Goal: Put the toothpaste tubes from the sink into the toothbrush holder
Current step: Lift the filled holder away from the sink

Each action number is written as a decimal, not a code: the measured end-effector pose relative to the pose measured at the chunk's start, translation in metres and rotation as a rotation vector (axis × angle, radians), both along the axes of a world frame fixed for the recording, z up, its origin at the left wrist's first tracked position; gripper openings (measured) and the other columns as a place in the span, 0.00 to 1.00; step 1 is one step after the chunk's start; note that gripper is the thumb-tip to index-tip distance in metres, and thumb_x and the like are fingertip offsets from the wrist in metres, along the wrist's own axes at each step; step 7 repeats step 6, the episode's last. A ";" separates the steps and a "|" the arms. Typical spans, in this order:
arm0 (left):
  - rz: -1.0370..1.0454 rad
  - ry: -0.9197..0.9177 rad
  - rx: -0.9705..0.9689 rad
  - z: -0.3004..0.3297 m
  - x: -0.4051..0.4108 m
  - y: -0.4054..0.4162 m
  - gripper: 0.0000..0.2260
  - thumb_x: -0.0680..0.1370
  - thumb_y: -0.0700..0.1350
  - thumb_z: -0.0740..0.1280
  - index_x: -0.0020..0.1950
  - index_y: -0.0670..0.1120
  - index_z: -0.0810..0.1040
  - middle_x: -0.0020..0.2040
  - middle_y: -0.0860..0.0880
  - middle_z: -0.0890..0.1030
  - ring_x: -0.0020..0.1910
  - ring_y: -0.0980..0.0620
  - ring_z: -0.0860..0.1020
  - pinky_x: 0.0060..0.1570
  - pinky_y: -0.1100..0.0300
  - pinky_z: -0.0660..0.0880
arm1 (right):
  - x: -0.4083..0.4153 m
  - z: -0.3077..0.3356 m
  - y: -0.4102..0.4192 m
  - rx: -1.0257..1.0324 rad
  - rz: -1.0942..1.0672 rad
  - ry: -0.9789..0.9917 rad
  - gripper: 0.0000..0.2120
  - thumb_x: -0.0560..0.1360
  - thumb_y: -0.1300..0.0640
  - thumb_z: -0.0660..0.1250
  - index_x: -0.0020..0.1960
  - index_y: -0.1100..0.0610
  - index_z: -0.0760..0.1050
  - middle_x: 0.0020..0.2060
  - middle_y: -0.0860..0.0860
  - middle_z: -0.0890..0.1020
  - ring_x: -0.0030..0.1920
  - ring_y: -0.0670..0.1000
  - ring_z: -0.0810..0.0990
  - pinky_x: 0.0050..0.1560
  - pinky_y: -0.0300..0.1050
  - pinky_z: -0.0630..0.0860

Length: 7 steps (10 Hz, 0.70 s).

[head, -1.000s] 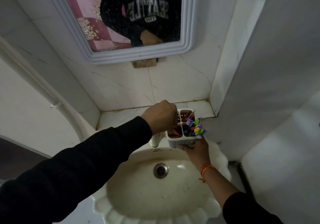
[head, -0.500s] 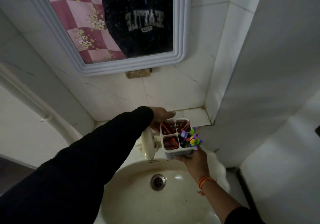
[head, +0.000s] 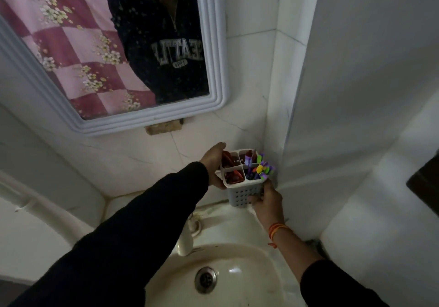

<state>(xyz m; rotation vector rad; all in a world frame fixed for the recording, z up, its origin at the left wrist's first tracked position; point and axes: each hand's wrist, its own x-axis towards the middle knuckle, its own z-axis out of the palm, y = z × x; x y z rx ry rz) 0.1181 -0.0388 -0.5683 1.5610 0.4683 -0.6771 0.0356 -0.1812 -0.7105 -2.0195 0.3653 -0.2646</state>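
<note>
Gripping the lower front of the white perforated toothbrush holder [head: 242,193], the right hand [head: 267,199] has its fingers closed around the base. The left hand [head: 213,164] clasps the holder's left wall, thumb over the rim. The holder is held up in the tiled corner, above the back of the sink [head: 268,254]. Red toothpaste tubes [head: 231,177] stand in the left compartments; colourful toothbrushes [head: 260,170] fill the right front one. Below lie the cream tap [head: 185,242] and drain [head: 205,279]; a framed mirror [head: 213,45] hangs above.

The left hand [head: 213,164] now grips the lifted toothbrush holder [head: 242,188].
</note>
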 end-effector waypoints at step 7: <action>0.254 -0.063 -0.217 -0.022 -0.003 -0.027 0.22 0.83 0.59 0.59 0.53 0.40 0.78 0.47 0.42 0.80 0.43 0.47 0.78 0.46 0.56 0.75 | 0.015 0.004 0.003 0.093 -0.363 0.147 0.09 0.72 0.58 0.72 0.49 0.60 0.87 0.46 0.60 0.88 0.50 0.64 0.85 0.53 0.48 0.79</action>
